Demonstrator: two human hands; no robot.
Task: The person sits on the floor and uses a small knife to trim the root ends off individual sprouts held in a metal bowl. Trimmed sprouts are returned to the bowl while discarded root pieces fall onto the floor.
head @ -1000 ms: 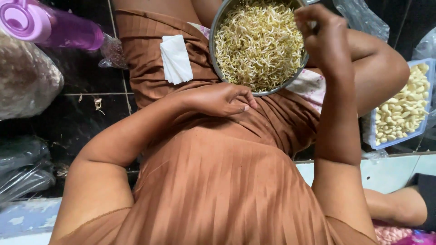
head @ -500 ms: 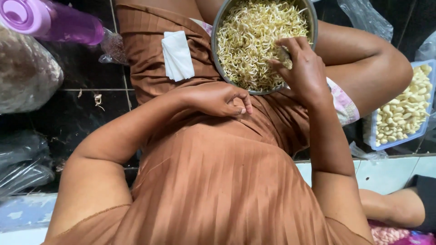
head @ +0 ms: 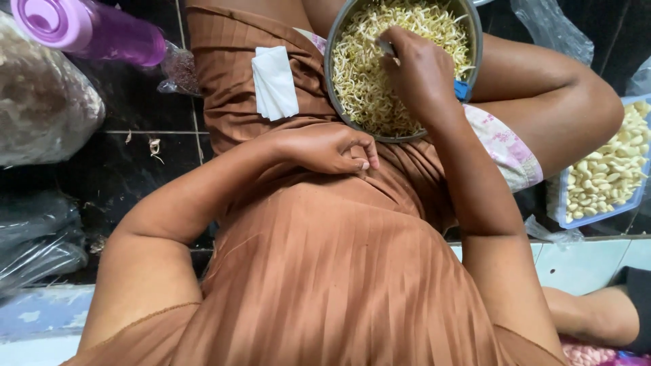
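Down in the lap, the metal bowl point(head: 332, 81) of bean sprouts point(head: 369, 74) rests on the brown skirt point(head: 325, 271). Right hand point(head: 420, 74) lies in the sprouts, fingers curled together on them; whether it grips any, I cannot tell. Left hand point(head: 332, 148) rests loosely curled and empty just below the bowl's rim. A folded white tissue point(head: 274, 81) lies beside the bowl, and a tray of garlic cloves point(head: 610, 169) sits further right.

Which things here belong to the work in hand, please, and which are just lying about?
In hand: right hand in the bowl of sprouts; left hand resting on the lap.

Lying about: purple bottle, white tissue, tray of peeled cloves, plastic bags.
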